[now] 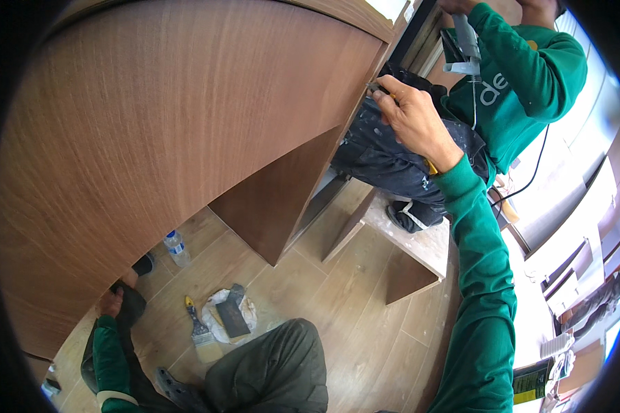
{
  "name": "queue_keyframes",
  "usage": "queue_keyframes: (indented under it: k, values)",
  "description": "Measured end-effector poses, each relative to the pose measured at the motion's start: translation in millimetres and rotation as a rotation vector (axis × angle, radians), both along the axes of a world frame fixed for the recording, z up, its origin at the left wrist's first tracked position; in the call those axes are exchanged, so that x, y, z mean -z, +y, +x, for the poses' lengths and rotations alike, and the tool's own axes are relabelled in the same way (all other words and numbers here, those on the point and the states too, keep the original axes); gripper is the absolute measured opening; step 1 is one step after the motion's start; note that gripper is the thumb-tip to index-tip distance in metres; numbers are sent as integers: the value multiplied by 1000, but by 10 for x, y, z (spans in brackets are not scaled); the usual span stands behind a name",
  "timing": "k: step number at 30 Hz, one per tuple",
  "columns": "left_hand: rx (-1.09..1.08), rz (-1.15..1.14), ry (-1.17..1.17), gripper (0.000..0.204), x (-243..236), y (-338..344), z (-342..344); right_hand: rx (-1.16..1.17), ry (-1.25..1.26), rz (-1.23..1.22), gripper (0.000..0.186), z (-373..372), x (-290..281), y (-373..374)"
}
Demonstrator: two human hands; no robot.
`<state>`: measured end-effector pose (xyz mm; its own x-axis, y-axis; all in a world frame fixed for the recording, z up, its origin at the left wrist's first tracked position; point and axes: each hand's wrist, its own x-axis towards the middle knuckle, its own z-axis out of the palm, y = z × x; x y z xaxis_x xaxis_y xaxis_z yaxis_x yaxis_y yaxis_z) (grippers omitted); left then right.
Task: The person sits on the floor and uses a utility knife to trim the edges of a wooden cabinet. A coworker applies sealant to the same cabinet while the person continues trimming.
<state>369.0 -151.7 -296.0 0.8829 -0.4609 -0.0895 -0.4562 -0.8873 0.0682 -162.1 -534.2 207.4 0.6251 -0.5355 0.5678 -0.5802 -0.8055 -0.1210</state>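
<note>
While right hand [410,117] pinches a small tool tip (kind unclear) against the wood panel [172,131] edge, keep left hand [110,301] flat under the panel's lower edge, low near floor, fingers hidden so grip can't be told. Hold steady, clear of co-worker [523,76] with caulking gun [465,41]; brush [201,335] on floor.
</note>
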Motion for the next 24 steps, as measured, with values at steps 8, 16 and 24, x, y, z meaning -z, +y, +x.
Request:
queue_keyframes:
  k: [8, 16, 24]
  values:
    - [-44, -9, 19, 68, -230, -83, -192, -34, 78, -18, 27, -53, 103, -82]
    - [42, -43, 23, 68, -194, -22, -121, 38, 2, 25, 27, -23, -3, 26]
    - [44, -50, 11, 66, -231, -65, -143, 16, 16, 10, 26, -32, 113, -55]
